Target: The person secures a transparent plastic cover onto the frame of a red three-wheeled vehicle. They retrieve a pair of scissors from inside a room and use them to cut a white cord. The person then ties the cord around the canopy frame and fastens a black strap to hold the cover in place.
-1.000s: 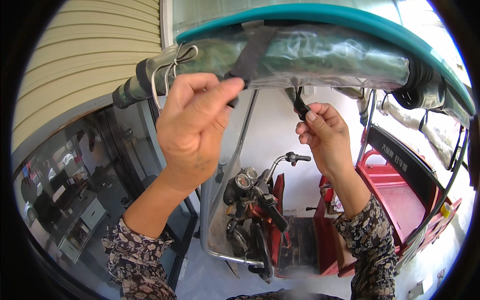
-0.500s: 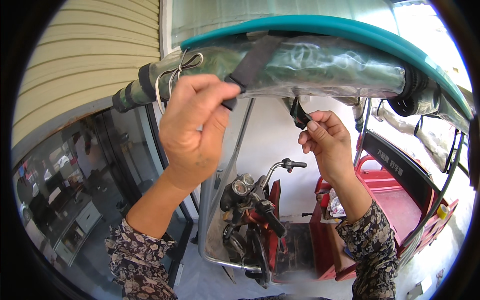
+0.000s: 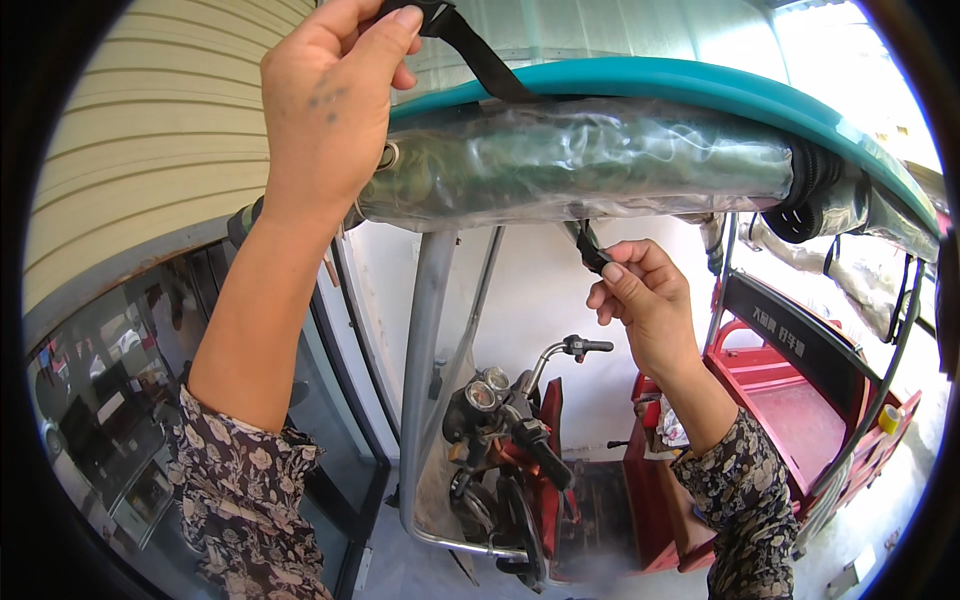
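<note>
High at the upper left, my left hand (image 3: 330, 120) pinches the buckle end of a black webbing strap (image 3: 485, 65). That strap runs down to the edge of the teal canopy (image 3: 650, 75). Under the canopy lies a rolled clear plastic curtain (image 3: 590, 165) with a greenish tint. My right hand (image 3: 645, 300) is below the roll, its thumb and fingers closed on the end of a second black strap (image 3: 590, 255), which hangs from behind the roll. The two strap ends are well apart, one above the roll and one beneath it.
A red cargo tricycle with handlebars (image 3: 530, 385) and round gauges stands below my hands. Its grey frame post (image 3: 425, 350) rises left of them. A red cargo bed (image 3: 790, 370) is at right, glass doors (image 3: 130, 400) and a ribbed cream wall (image 3: 150, 130) at left.
My left hand has swung up with its strap, from in front of the roll to above the canopy edge. The right hand has dipped slightly and keeps its strap.
</note>
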Tool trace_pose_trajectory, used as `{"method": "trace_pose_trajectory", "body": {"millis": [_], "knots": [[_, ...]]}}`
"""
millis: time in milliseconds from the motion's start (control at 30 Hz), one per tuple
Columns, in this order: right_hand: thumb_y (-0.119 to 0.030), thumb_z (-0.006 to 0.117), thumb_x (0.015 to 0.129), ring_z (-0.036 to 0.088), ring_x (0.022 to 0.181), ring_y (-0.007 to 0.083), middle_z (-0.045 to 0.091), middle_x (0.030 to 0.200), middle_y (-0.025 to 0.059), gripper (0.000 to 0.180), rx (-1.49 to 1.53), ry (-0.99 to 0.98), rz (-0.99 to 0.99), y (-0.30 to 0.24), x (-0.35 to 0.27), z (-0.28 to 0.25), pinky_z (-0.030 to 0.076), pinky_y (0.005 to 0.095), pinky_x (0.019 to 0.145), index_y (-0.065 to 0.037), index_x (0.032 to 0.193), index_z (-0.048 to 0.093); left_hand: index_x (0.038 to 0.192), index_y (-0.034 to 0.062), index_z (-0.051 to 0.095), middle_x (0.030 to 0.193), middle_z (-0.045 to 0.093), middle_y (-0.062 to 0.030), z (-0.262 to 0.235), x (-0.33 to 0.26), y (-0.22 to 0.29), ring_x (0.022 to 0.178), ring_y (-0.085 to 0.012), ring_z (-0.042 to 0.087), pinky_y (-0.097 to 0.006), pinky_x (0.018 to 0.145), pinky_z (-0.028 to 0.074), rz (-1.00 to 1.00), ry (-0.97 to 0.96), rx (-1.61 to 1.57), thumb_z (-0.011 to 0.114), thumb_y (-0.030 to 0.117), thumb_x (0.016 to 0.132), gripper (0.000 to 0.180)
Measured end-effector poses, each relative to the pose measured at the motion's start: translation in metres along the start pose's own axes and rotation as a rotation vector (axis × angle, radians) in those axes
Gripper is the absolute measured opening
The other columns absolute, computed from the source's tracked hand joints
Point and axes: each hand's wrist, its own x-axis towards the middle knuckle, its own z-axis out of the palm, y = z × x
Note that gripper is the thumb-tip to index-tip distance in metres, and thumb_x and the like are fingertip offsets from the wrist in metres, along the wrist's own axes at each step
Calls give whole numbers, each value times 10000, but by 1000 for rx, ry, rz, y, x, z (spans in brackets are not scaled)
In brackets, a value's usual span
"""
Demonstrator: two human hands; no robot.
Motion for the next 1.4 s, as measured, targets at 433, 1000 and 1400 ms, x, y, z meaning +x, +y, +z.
{"method": "trace_pose_trajectory", "body": {"millis": [433, 1000, 1400], "knots": [[-117, 741, 680, 565, 905, 283, 584, 1018, 95, 349, -1280, 25, -1220, -65, 14, 28, 426, 349, 774, -50, 989, 594, 1049, -27, 609, 817, 611, -37, -1, -34, 0, 677, -83, 528, -210, 632, 427, -81, -159, -110, 600, 151, 891, 238], [-320, 780, 612, 499, 876, 205, 530, 884, 39, 522, -1683, -42, -963, -63, 14, 50, 320, 392, 790, -47, 1013, 590, 1002, -33, 603, 827, 645, -74, 6, -23, 1, 665, -94, 573, -222, 646, 426, -78, -59, -372, 551, 146, 918, 205], [-293, 747, 642, 473, 861, 195, 500, 840, 23, 402, -1621, -14, -1037, -55, 11, 35, 320, 367, 776, -45, 923, 601, 1034, -26, 572, 828, 608, -79, 4, -31, 12, 685, -122, 526, -237, 652, 414, -120, -180, -484, 532, 138, 938, 194]]}}
